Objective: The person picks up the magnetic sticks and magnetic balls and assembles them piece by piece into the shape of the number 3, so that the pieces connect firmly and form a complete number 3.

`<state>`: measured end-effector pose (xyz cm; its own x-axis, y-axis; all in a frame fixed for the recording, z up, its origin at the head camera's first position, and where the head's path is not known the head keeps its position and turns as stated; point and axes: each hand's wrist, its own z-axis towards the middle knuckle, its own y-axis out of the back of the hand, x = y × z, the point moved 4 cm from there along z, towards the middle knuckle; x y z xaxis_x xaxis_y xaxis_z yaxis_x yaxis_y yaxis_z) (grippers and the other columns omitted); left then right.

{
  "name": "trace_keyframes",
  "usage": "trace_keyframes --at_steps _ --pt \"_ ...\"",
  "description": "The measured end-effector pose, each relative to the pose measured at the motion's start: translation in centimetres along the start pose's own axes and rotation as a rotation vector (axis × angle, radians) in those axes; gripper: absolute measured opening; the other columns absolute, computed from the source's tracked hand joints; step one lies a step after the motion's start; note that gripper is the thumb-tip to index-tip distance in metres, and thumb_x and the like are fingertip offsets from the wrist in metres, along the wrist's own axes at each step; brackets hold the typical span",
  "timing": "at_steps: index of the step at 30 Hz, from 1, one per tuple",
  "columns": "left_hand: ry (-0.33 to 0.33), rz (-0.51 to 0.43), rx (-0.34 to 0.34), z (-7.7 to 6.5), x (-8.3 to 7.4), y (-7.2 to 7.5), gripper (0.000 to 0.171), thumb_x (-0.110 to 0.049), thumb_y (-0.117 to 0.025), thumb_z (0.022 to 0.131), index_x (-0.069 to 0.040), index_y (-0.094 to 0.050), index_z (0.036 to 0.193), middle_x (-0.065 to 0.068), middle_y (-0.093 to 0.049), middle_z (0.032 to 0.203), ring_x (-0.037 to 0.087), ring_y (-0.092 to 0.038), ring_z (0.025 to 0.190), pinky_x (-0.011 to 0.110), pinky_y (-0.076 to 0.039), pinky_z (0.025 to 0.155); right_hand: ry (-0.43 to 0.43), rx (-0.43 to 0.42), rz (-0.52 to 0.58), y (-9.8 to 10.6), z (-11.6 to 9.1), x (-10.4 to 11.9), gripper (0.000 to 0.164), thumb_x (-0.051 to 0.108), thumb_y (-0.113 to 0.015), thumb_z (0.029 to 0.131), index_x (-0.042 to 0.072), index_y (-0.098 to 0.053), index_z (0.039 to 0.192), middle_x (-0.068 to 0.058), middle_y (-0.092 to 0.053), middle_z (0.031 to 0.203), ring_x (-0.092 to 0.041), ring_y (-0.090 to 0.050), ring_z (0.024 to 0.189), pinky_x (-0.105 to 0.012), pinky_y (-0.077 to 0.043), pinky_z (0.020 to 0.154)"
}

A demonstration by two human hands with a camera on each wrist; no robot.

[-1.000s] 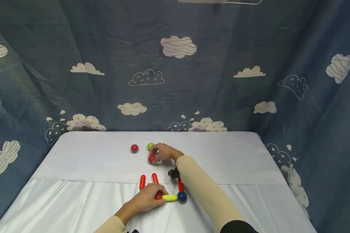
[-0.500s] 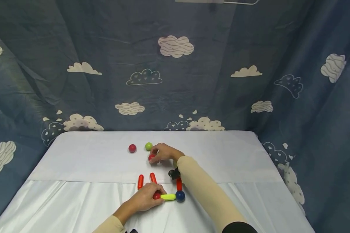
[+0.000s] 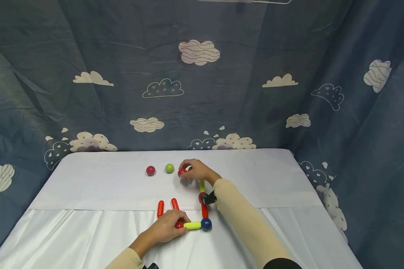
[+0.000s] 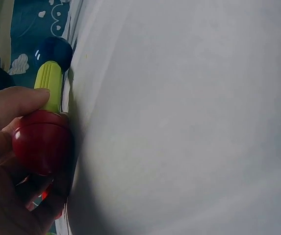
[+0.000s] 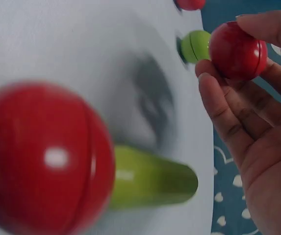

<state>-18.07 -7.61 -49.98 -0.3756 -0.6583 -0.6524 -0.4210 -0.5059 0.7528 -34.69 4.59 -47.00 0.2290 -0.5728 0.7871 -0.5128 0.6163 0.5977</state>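
Note:
My right hand [image 3: 196,170] pinches a loose red ball [image 5: 236,51] between thumb and fingertips, over the far part of the table. My left hand [image 3: 170,226] grips another red ball [image 4: 42,147], its thumb lying on the yellow rod [image 4: 52,81] joined to it. That rod runs to a dark blue ball [image 3: 206,224]. From the blue ball a red rod [image 3: 204,212] leads away to a third red ball [image 5: 47,156], partly behind the right wrist's camera in the head view. A yellow-green rod [image 5: 152,178] sticks out from this ball, pointing toward the far side.
At the back lie a green ball [image 3: 170,168] and a red ball [image 3: 150,170]. Two red rods [image 3: 160,209] show just beyond the left hand, one partly hidden by it. White cloth covers the table [image 3: 97,183], and a cloud-patterned curtain [image 3: 222,112] hangs behind.
My right hand has lifted the red ball and moved it right and away, uncovering the yellow-green rod and the red ball at its base. The left hand keeps its grip.

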Motion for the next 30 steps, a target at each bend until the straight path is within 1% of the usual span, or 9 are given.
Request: trace_keyframes --at_steps 5,8,11,15,18,21,26,30 --pt "-0.031 0.014 -0.012 0.1 -0.1 0.0 0.013 -0.020 -0.073 0.083 -0.018 -0.068 0.095 -0.011 -0.064 0.091 0.008 -0.050 0.086 0.037 -0.043 0.085 0.011 -0.079 0.051 1.2 -0.7 -1.1 0.032 0.018 -0.071 0.087 0.006 -0.064 0.116 -0.006 -0.062 0.111 -0.020 -0.059 0.096 -0.031 -0.049 0.085" --pt "-0.027 0.014 -0.013 0.1 -0.1 -0.1 0.013 -0.021 -0.073 0.084 -0.018 -0.068 0.095 -0.011 -0.063 0.091 0.007 -0.050 0.086 0.036 -0.043 0.084 -0.002 -0.122 0.074 1.7 -1.2 -1.7 0.033 0.019 -0.070 0.088 0.006 -0.065 0.117 -0.005 -0.064 0.111 -0.019 -0.059 0.097 -0.032 -0.048 0.087" --pt "-0.013 0.016 -0.013 0.0 -0.1 -0.1 0.014 -0.022 -0.073 0.084 -0.019 -0.068 0.096 -0.012 -0.062 0.091 0.007 -0.049 0.086 0.035 -0.043 0.083 -0.021 -0.159 0.108 2.0 -1.8 -2.3 0.030 0.018 -0.069 0.089 0.005 -0.066 0.116 -0.007 -0.065 0.109 -0.021 -0.060 0.096 -0.033 -0.050 0.085" --pt "-0.010 0.011 -0.016 -0.1 -0.1 -0.1 0.014 -0.023 -0.073 0.084 -0.019 -0.068 0.096 -0.013 -0.061 0.090 0.007 -0.049 0.085 0.034 -0.043 0.082 -0.084 -0.198 0.111 2.2 -2.3 -3.4 0.029 0.023 -0.067 0.091 0.008 -0.066 0.115 -0.005 -0.065 0.106 -0.018 -0.060 0.093 -0.030 -0.050 0.080" --pt "-0.023 0.002 -0.026 -0.1 -0.2 -0.1 0.014 -0.021 -0.074 0.083 -0.019 -0.068 0.096 -0.012 -0.061 0.090 0.007 -0.048 0.084 0.034 -0.042 0.080 -0.141 -0.215 0.131 2.4 -2.7 -4.4 0.028 0.024 -0.065 0.092 0.009 -0.066 0.116 -0.004 -0.064 0.105 -0.017 -0.059 0.088 -0.028 -0.049 0.077" --pt "-0.039 0.001 -0.037 -0.2 -0.3 0.0 0.014 -0.021 -0.074 0.083 -0.018 -0.068 0.095 -0.012 -0.062 0.089 0.007 -0.048 0.083 0.033 -0.041 0.079 -0.180 -0.229 0.169 2.5 -3.0 -5.1 0.026 0.023 -0.064 0.093 0.009 -0.065 0.116 -0.006 -0.062 0.104 -0.018 -0.058 0.085 -0.028 -0.048 0.074" --pt "-0.044 0.000 -0.037 -0.2 -0.3 0.0 0.013 -0.020 -0.074 0.083 -0.018 -0.068 0.094 -0.012 -0.062 0.088 0.006 -0.047 0.081 0.031 -0.040 0.076 -0.217 -0.226 0.209 2.6 -3.5 -5.8 0.025 0.021 -0.063 0.094 0.007 -0.065 0.115 -0.007 -0.063 0.100 -0.017 -0.057 0.079 -0.026 -0.047 0.069" --pt "-0.029 -0.005 -0.026 -0.1 -0.3 0.0 0.013 -0.020 -0.074 0.083 -0.018 -0.069 0.095 -0.012 -0.062 0.088 0.007 -0.047 0.081 0.032 -0.041 0.077 -0.214 -0.215 0.243 2.4 -3.7 -6.2 0.024 0.018 -0.063 0.094 0.004 -0.065 0.113 -0.008 -0.064 0.094 -0.017 -0.058 0.074 -0.026 -0.050 0.067"
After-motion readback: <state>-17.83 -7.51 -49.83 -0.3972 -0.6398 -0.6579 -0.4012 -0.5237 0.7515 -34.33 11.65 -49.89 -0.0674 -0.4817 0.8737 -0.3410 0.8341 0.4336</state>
